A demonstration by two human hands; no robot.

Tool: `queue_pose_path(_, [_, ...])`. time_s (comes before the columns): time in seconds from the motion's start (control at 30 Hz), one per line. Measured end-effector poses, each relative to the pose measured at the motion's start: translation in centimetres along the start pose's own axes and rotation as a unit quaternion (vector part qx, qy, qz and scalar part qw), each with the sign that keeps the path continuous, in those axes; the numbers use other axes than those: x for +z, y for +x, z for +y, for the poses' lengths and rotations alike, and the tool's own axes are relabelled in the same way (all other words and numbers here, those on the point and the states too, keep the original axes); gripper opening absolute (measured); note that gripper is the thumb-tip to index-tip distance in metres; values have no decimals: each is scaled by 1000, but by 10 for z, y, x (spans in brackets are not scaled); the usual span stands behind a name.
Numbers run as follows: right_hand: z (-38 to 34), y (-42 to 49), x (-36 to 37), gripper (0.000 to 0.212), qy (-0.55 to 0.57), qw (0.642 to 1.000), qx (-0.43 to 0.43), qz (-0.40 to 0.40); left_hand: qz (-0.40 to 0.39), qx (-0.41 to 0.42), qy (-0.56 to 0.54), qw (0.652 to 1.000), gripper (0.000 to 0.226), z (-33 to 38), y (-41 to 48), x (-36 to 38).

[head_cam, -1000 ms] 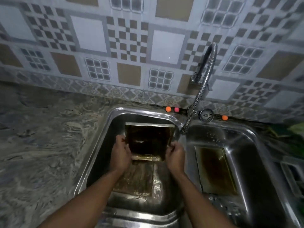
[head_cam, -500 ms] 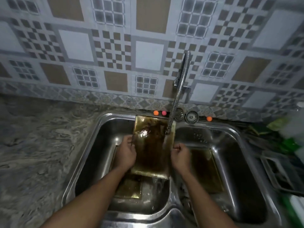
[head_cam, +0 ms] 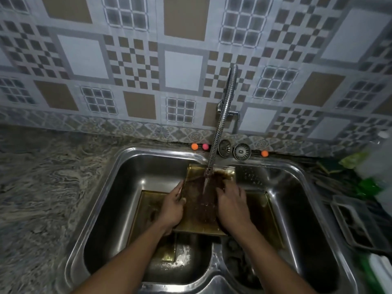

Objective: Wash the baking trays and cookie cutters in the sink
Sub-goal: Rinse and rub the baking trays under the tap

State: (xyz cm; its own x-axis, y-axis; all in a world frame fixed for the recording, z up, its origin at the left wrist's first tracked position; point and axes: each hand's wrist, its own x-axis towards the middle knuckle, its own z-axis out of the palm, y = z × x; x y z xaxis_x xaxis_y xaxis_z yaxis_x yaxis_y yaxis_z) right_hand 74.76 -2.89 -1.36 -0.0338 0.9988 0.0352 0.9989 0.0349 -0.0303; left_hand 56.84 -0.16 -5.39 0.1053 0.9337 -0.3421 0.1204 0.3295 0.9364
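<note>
A dirty, gold-coloured baking tray (head_cam: pixel 200 206) is held tilted over the divider of the double steel sink (head_cam: pixel 127 164), under the running tap (head_cam: pixel 222 115). Water streams onto its brown-stained face. My left hand (head_cam: pixel 172 206) grips the tray's left edge. My right hand (head_cam: pixel 232 203) lies on the tray's right side with fingers spread over the surface. A second tray (head_cam: pixel 146 211) lies flat in the left basin under the held one. A third tray (head_cam: pixel 265 217) rests in the right basin, partly hidden by my right arm.
Two sink strainers (head_cam: pixel 241 151) and small orange and pink balls (head_cam: pixel 194 146) sit on the back ledge. A marbled counter (head_cam: pixel 42 187) lies left. A dark rack (head_cam: pixel 356 225) and green and white bottles (head_cam: pixel 373 162) stand right.
The tray has shifted right, over the divider and under the tap stream. My right hand has gone from gripping its right edge to lying spread on its face.
</note>
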Motion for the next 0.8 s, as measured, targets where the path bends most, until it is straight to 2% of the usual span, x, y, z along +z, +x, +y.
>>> queue_pose_path(0.13, [-4, 7, 2, 61, -8, 994, -20, -109, 23, 15, 7, 1000, 58, -2, 1, 5])
queue_pose_path(0.23, [1, 30, 6, 79, -5, 985, 65, -160, 0, 13, 2, 1000, 57, -5, -4, 14])
queue_pose_path(0.3, [-1, 48, 8, 77, 20, 983, 102, -148, -4, 20, -10, 1000, 56, -5, -7, 21])
queue_pose_path(0.33, [-5, 53, 9, 72, 31, 985, 79, -147, 1, 23, -11, 1000, 56, -3, -8, 24])
queue_pose_path(0.43, [-22, 40, 8, 61, 65, 979, -109, -160, 10, 38, -2, 999, 53, 0, -7, 24])
queue_pose_path(0.5, [-20, 23, 8, 59, 83, 971, -148, -166, 29, 37, 1, 999, 52, -2, -7, 21])
queue_pose_path(0.57, [-3, 19, 11, 66, 65, 981, -80, -165, 45, 33, 0, 998, 51, -3, -9, 23])
queue_pose_path(0.63, [14, 25, 16, 80, 49, 983, 45, -169, 48, 30, -5, 998, 52, -3, -13, 30])
queue_pose_path(0.7, [20, 40, 20, 86, 42, 980, 133, -139, 43, 41, 7, 998, 55, -3, -16, 41])
queue_pose_path(0.77, [13, 54, 23, 80, 49, 980, 165, -104, 35, 57, 18, 998, 58, 0, -19, 47])
queue_pose_path(0.8, [7, 59, 25, 74, 63, 982, 149, -100, 37, 60, 17, 997, 59, -1, -17, 46])
